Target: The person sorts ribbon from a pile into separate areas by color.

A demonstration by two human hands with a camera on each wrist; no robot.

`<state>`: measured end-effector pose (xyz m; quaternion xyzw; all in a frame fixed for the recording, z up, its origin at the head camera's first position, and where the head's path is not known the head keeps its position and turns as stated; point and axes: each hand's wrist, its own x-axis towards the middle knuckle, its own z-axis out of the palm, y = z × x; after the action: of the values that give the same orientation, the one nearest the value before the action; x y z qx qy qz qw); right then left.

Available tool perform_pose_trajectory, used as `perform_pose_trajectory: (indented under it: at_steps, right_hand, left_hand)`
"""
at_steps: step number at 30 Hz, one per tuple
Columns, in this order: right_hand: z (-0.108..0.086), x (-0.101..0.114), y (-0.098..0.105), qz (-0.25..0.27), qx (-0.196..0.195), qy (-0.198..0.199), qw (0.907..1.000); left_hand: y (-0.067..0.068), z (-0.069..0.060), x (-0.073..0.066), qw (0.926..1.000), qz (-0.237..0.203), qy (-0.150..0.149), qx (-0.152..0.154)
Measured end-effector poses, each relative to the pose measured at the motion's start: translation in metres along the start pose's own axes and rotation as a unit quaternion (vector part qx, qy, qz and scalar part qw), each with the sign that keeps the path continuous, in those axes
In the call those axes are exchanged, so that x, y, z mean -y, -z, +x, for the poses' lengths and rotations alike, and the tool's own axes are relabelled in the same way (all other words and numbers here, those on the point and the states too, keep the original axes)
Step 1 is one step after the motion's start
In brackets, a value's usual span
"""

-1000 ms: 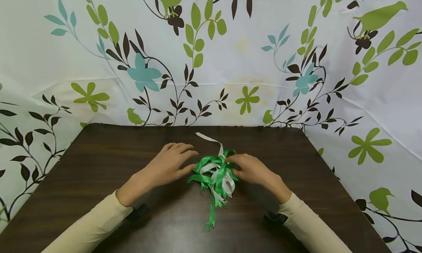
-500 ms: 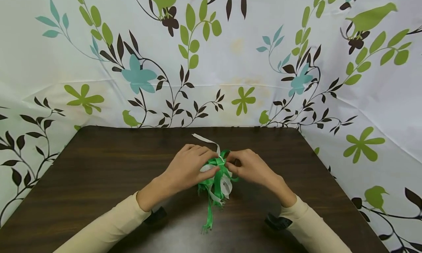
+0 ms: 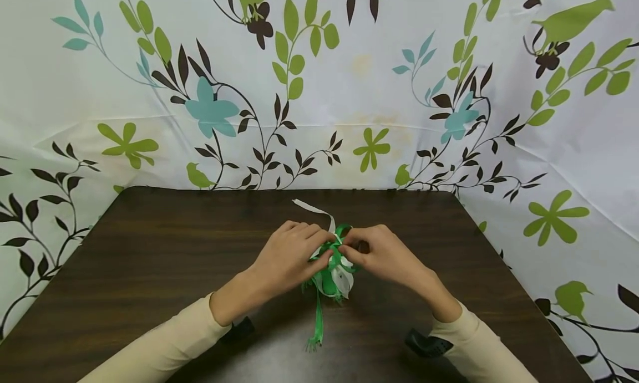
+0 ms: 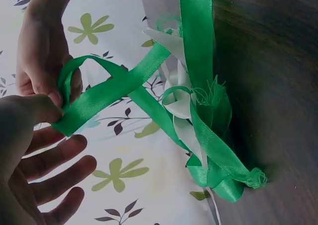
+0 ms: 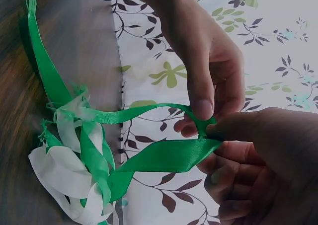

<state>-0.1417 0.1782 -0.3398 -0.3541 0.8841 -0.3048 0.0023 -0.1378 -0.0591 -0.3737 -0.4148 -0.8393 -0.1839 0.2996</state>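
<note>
A tangled bundle of green and white ribbons [image 3: 341,280] lies on the dark table, partly hidden by the hands in the head view. My left hand [image 3: 294,253] pinches a green ribbon [image 4: 107,98] between thumb and index finger; its other fingers are spread apart in the left wrist view. Close beside it, my right hand [image 3: 391,255] pinches the same green ribbon, fingers curled in the right wrist view. Raised off the bundle, that ribbon forms a loop between the two hands. White ribbons [image 5: 59,170] hang in loops among the green ones, with frayed ends.
One loose white ribbon end [image 3: 314,208] trails toward the back of the brown wood-grain table [image 3: 165,244]. A green frayed end [image 3: 318,327] points to the front. Behind the table hangs a white patterned cloth [image 3: 329,117].
My left hand has moved right onto the bundle and now pinches a green ribbon. My right hand stays near its place, now also pinching it. The green ribbon is lifted between them.
</note>
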Motion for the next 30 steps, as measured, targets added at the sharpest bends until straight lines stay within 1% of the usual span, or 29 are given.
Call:
perform_pose_trajectory:
  at_steps: [5,9,13,17,21,26,28,30]
  right_hand:
    - [-0.001,0.003,0.001,0.006,0.006,0.005,0.9999]
    - [-0.002,0.005,0.003,-0.003,0.002,0.012,0.9999]
    - [-0.003,0.007,0.006,-0.007,-0.005,0.021,0.9997]
    - [-0.005,0.007,0.009,-0.002,-0.010,0.024,0.9997]
    - [-0.008,0.007,0.013,-0.002,-0.019,0.018,0.9997]
    - [-0.009,0.008,0.016,-0.038,-0.044,0.008,0.9983]
    - [-0.008,0.007,0.017,-0.071,-0.062,0.007,0.9955]
    - [-0.007,0.006,0.017,-0.114,-0.084,0.006,0.9899]
  left_hand:
    - [0.002,0.002,0.001,0.9998,-0.018,0.008,-0.006]
    - [0.005,0.002,0.002,0.9991,-0.029,0.025,-0.016]
    - [0.012,0.002,0.003,0.9970,-0.050,0.058,-0.014]
    - [0.021,0.000,0.005,0.9918,-0.079,0.100,-0.007]
    - [0.028,-0.004,0.007,0.9866,-0.098,0.130,-0.004]
    - [0.035,-0.006,0.008,0.9834,-0.112,0.142,-0.008]
    - [0.039,-0.005,0.008,0.9831,-0.116,0.141,-0.014]
    - [0.043,-0.004,0.008,0.9833,-0.116,0.139,-0.022]
